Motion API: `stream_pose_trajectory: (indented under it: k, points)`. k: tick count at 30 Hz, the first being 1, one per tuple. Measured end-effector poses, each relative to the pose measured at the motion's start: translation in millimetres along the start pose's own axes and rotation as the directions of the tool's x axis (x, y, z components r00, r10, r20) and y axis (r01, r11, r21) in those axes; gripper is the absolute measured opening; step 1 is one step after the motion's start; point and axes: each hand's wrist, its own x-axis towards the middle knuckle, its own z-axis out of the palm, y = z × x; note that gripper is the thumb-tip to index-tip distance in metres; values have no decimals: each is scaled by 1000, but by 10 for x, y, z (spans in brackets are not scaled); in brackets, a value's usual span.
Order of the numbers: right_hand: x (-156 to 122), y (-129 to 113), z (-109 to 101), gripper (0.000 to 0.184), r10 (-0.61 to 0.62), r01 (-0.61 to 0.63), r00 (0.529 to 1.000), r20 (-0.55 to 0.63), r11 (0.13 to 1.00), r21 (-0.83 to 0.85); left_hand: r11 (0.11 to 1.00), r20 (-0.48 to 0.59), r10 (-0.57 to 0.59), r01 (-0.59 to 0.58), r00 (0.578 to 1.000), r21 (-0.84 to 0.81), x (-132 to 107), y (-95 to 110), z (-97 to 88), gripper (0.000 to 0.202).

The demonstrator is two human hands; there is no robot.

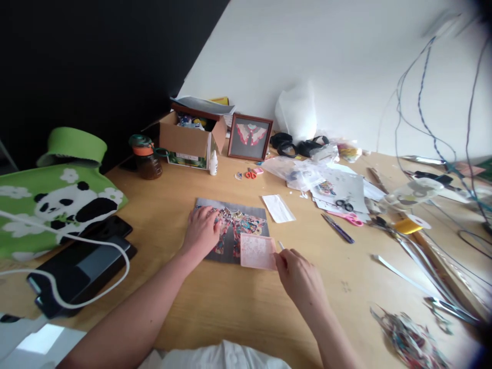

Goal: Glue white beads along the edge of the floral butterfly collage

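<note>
A grey sheet [230, 250] lies on the table, bearing a colourful patterned garment-shaped piece [249, 224] with shiny beads along its top. My left hand [202, 228] rests on the sheet's left side, fingers stretched out over the piece's edge. A shallow pink tray [258, 252] with small clear bits inside overlaps the sheet's lower right corner. At the tray's right edge, my right hand [299, 271] is closed, thumb and fingers pinched. A thin white stick [281, 245] shows just above those fingers; most of it is hidden.
Behind stand a white glue bottle [213, 163], a framed collar piece [250, 137], a cardboard box [188, 138] and a jar [146, 159]. Orange scissors [251, 175] and a white packet [279, 208] lie nearer. Right: a craft knife [338, 228], pink scissors [348, 219], thread scraps [411, 335]. Left: a panda bag [23, 177].
</note>
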Motion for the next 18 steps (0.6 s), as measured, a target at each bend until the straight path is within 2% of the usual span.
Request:
stream_pose_trajectory:
  k: [4,8,14,18]
  points:
    - [-112,-252,69,27,-55,56,998,-35,998,32,998,-29,-27,25,999,-56,43,-67,21,26]
    - [-132,-454,126,27,-108,111,991,-75,993,36,993,-77,-65,57,995,-104,70,-96,7,33]
    - [-153,-601,226,28,-126,129,982,-141,992,12,984,-126,-89,67,988,-165,83,-107,-39,34]
    - [-172,-674,270,29,-111,112,985,-134,994,-2,980,-126,-83,58,989,-190,74,-90,-47,32]
